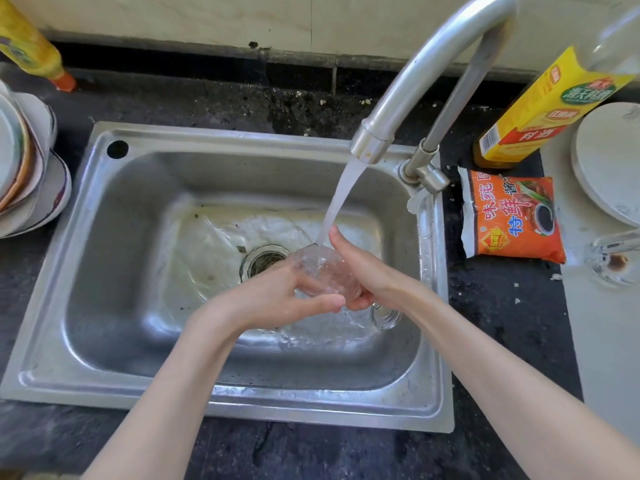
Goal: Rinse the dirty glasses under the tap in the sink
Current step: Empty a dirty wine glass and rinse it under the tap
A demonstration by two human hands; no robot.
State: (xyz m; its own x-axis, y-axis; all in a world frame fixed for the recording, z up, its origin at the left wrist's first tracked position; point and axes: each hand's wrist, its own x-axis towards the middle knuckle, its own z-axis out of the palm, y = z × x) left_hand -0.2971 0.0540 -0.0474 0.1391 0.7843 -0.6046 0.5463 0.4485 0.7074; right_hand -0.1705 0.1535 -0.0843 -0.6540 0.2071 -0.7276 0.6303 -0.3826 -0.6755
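1. Dark speckled stone desk (502, 306) is carrying a steel sink (114, 306); a pale tiled wall is running along the back, with a grimy dark strip at its foot.
2. Tap (415, 81) is arching over the sink from the right rear corner; water (343, 192) is running down at a slant into the basin, pooling around the drain (264, 259).
3. Left of the sink: a stack of bowls and plates (27, 168); behind it a yellow bottle with an orange cap (31, 46), lying tilted.
4. Right of the sink: a yellow-labelled bottle (540, 112), an orange sauce packet (512, 216) lying flat, a white round plate (609, 161), and another glass (613, 258) at the frame edge with a brown stain in it.
5. The clear glass (325, 268) is sitting over the basin just right of the drain, directly under the stream, tilted.
6. Left hand (277, 299) is gripping the glass from the left, fingers curled round it, thumb lying across the near side.
7. Right hand (363, 271) is cupping the glass from the right, fingers wrapped underneath, thumb pointing up into the water.
8. A second clear glass piece (384, 315) is lying in the basin just below the right wrist; shape is unclear.
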